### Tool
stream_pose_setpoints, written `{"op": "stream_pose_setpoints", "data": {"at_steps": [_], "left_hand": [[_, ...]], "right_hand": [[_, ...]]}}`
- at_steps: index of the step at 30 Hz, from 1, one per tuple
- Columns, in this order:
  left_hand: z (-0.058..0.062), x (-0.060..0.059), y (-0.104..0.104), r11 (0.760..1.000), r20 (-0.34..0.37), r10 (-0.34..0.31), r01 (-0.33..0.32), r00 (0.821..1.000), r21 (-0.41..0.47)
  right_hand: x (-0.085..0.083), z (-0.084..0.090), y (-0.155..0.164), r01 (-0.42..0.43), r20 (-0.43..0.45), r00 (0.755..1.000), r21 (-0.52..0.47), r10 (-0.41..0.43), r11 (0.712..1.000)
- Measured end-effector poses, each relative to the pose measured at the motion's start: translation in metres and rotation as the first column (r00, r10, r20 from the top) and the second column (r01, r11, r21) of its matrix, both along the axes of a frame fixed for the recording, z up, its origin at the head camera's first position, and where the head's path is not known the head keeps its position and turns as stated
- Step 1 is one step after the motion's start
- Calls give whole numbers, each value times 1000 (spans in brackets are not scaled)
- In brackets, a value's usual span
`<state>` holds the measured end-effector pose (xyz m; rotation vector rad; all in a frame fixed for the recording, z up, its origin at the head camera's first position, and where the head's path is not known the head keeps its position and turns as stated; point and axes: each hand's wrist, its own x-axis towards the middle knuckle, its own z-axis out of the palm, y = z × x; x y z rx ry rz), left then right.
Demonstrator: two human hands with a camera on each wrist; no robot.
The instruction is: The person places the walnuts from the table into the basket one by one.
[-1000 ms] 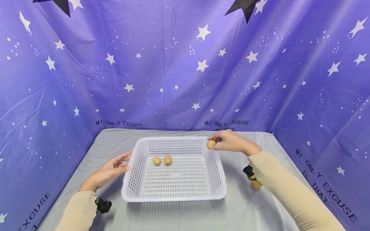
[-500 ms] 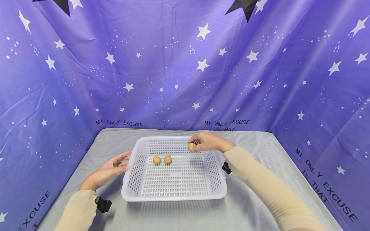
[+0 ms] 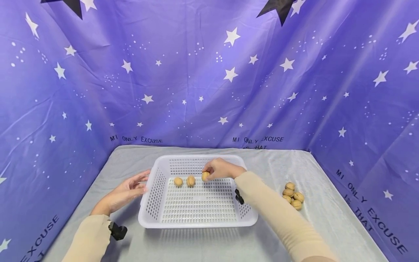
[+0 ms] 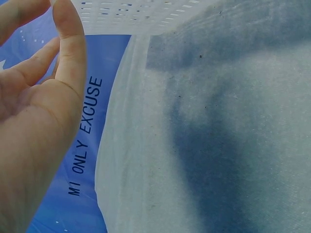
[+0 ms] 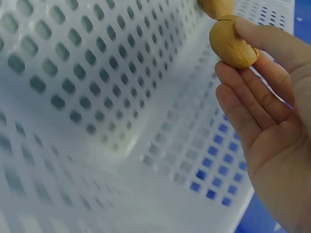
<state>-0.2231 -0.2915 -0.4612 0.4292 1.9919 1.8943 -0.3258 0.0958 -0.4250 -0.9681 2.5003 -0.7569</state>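
Grey cloth [image 3: 196,245], starry purple drapes [image 3: 176,80], right hand [image 3: 222,169] pinching walnut [image 3: 205,176], left hand [image 3: 124,191], fingers apart

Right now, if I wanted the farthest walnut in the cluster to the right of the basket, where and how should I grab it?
Probably pinch the farthest walnut by its left and right sides, coming from above. It is rounded, nothing lies over it and those sides look free, while the next walnut crowds its near side.
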Motion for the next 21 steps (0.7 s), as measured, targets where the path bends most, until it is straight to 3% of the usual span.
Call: {"op": "stream_pose_setpoints", "data": {"at_steps": [10,21], "left_hand": [[-1,1,-1,1000,-5,-9,9,1000,17],[-6,-2,-2,999,-33,-29,30,999,31]], "right_hand": [[-2,-29,-13,46,21,999,0,-46,999],[-4,-36,-16,83,33,996,24,-84,996]]}}
